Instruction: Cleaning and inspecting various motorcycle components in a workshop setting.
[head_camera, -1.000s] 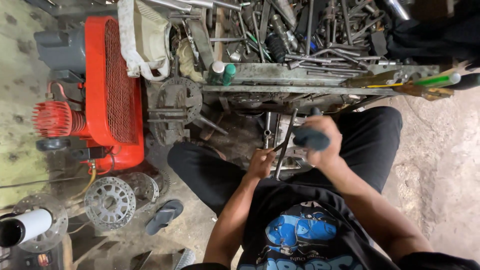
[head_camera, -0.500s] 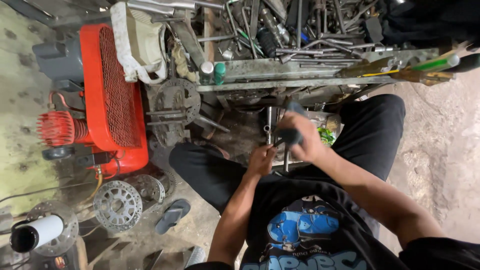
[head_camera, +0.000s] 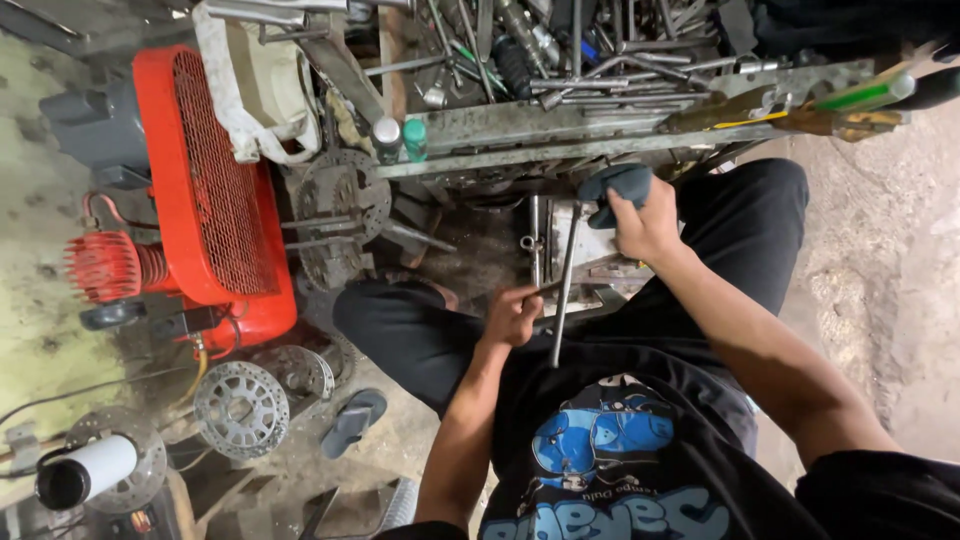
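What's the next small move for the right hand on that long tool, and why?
Probably bring the right hand down so the long metal tool drives onto the metal part between the knees. That hand's grip is on the dark handle, raised, while the left hand steadies the work below.

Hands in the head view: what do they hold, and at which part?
The right hand grips a long metal tool by its dark padded handle at the top. The left hand is closed near its lower shaft; its exact hold cannot be told.
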